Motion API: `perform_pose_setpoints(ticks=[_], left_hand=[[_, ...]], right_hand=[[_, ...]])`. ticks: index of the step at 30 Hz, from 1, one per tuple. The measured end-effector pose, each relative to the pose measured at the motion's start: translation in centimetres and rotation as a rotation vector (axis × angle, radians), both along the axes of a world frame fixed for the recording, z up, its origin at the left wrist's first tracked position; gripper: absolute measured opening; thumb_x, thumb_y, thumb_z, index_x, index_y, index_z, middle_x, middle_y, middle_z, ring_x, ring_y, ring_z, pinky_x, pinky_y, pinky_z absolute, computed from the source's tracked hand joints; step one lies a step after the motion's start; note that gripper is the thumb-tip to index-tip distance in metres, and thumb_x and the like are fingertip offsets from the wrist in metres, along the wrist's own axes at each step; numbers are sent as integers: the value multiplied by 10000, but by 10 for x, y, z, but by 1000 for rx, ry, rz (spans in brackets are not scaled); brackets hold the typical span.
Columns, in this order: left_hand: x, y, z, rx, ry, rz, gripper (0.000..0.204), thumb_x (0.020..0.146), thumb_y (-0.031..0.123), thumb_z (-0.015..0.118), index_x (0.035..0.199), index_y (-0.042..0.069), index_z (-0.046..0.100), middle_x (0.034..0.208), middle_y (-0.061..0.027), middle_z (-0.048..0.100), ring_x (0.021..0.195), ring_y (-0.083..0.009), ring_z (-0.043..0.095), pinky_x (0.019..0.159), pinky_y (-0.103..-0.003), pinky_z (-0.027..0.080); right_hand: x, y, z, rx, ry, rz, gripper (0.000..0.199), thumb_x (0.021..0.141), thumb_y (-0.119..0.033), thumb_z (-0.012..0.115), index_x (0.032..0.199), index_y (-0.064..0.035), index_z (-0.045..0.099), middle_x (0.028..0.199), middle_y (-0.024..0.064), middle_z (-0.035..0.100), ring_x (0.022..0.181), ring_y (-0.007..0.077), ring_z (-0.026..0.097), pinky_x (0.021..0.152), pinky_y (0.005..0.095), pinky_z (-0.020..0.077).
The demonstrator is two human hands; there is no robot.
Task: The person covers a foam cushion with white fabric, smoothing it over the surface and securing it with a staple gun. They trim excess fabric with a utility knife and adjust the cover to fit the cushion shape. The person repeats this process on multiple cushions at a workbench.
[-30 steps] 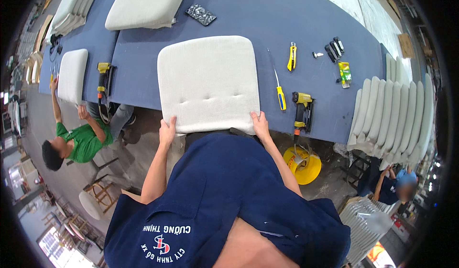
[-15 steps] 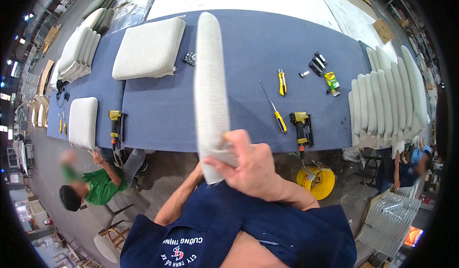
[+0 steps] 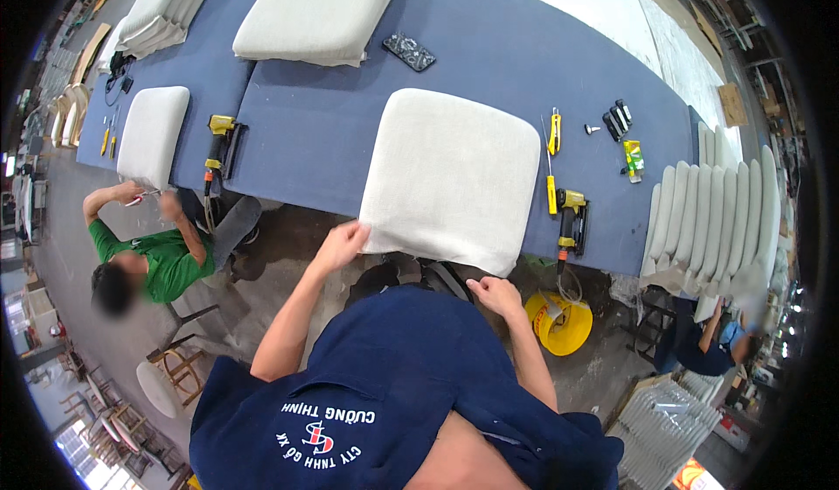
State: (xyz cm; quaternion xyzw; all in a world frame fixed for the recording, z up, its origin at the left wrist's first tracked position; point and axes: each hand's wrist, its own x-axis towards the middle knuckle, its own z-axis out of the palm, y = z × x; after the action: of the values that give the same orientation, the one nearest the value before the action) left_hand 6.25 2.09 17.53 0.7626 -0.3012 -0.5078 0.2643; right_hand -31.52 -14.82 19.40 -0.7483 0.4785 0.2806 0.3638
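Note:
A pale, fabric-covered seat cushion [image 3: 450,175] lies flat on the blue-topped table, its near edge overhanging the table's front. At the cushion's near left corner, my left hand [image 3: 343,245] is closed with its fingertips on the cover's edge. My right hand [image 3: 496,298] is just below the near right corner, fingers curled together; what they hold, if anything, is hidden. Right of the cushion lie a yellow-handled screwdriver [image 3: 551,194], a yellow utility knife [image 3: 555,132] and a yellow and black staple gun [image 3: 572,219] with a hose.
Stacked cushions [image 3: 315,9] sit at the far left, and a row of upright ones [image 3: 708,215] at the right. A phone [image 3: 409,52] lies on the table. Below its edge hangs a yellow bucket [image 3: 568,328]. At the left, a person in green [image 3: 170,263] handles another cushion [image 3: 153,136].
The cushion, held on edge before, now lies flat on the table. My hands have spread apart to its two near corners. The view has shifted, too.

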Motion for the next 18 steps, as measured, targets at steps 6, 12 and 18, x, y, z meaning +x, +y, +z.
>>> perform_pose_setpoints(ticks=[6, 12, 18], left_hand=[[-25, 88, -12, 148, 171, -576, 600, 1049, 604, 473, 1057, 96, 793, 1041, -238, 759, 1023, -361, 737, 913, -454, 558], [4, 78, -12, -9, 37, -961, 336, 1014, 339, 551, 929, 97, 767, 951, -159, 759, 912, -322, 733, 806, -469, 564], [84, -177, -26, -426, -657, -579, 443, 1014, 357, 644, 1411, 159, 647, 1363, -173, 674, 1251, -398, 635, 1048, -518, 519]], right_hand=[[-87, 92, -157, 202, -480, -122, 419, 957, -449, 653, 1032, -52, 763, 1005, 251, 749, 964, 412, 740, 839, 487, 565], [-49, 86, -26, 141, -369, -48, 237, 974, -243, 619, 922, -24, 695, 887, 234, 720, 836, 374, 733, 774, 472, 556], [24, -116, 1, -430, -444, -119, 337, 1035, -347, 622, 1178, -59, 727, 1166, 170, 746, 1113, 328, 711, 951, 429, 554]])
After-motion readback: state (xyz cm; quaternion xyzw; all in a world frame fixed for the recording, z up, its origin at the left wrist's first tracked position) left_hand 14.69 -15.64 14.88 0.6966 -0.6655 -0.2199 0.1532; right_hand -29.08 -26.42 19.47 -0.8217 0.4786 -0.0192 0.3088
